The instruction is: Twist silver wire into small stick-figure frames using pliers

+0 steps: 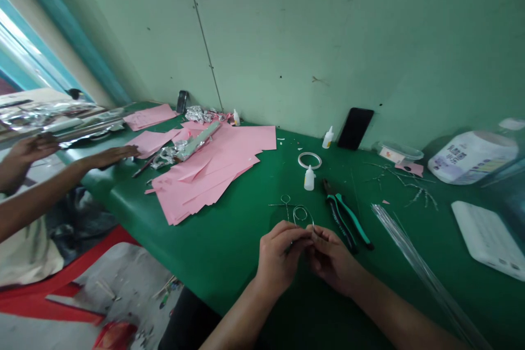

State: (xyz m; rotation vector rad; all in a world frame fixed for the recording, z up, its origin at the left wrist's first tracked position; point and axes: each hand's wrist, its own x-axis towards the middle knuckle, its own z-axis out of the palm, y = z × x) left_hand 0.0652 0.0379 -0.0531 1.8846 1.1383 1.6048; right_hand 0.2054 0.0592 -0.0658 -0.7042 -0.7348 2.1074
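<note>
At the left of the frame, a co-worker's hand point(112, 156) rests by loose pink paper sheets point(200, 180), which spread over the smooth green table point(229, 268). In the lower centre, your left hand point(279, 254) is closed, its fingers pinching thin silvery coiled wire point(301, 209). The coil stands out just beyond your fingertips, beside a small looped wire piece with a crossbar point(286, 205). Your right hand point(330, 257) meets the left, its fingers also gripping the wire; the exact pinch point is hidden. The step in hand looks like bending or twisting this wire by hand. The next move calls for one firm pinch while the other turns, keeping the coil round. Right of centre lie black-and-teal pliers point(351, 216), near your right hand, then a bundle of straight silvery wires point(410, 260) at lower right.
</note>
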